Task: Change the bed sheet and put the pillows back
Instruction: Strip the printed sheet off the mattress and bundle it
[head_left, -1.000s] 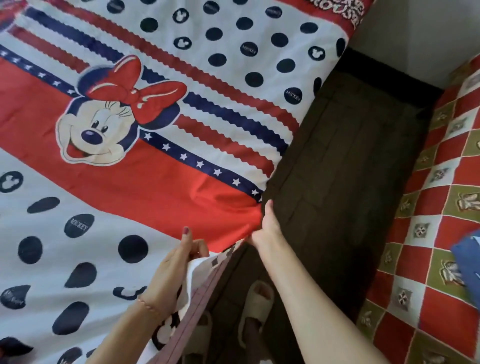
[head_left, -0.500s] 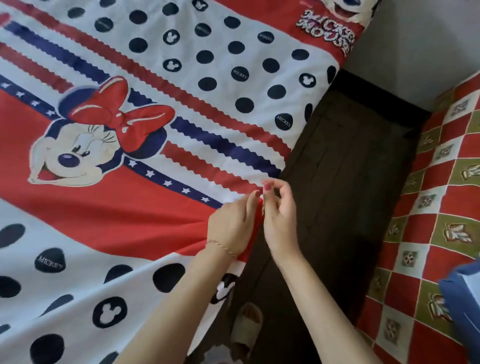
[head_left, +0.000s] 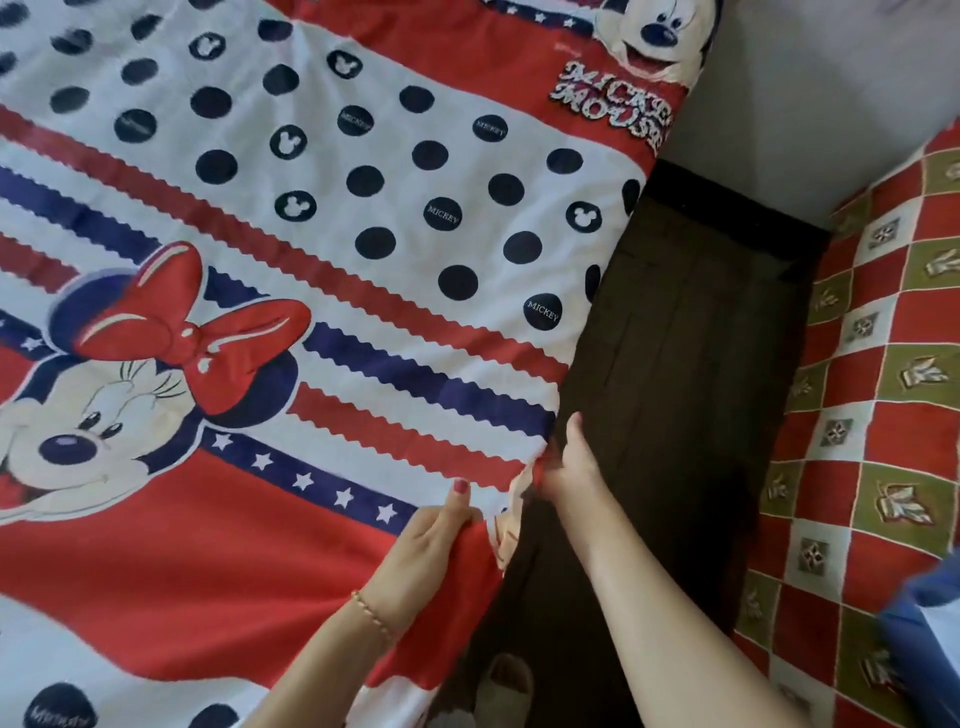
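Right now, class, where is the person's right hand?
In the head view, the right hand is low and right of centre, gripping the cartoon-print bed sheet at its edge beside the dark floor.

We see the hands, side by side half a second ago, now apart on the bed sheet (head_left: 322, 270) edge: left hand (head_left: 431, 551) pinching lower toward 7 o'clock, right hand (head_left: 569, 460) gripping at 1 o'clock of it
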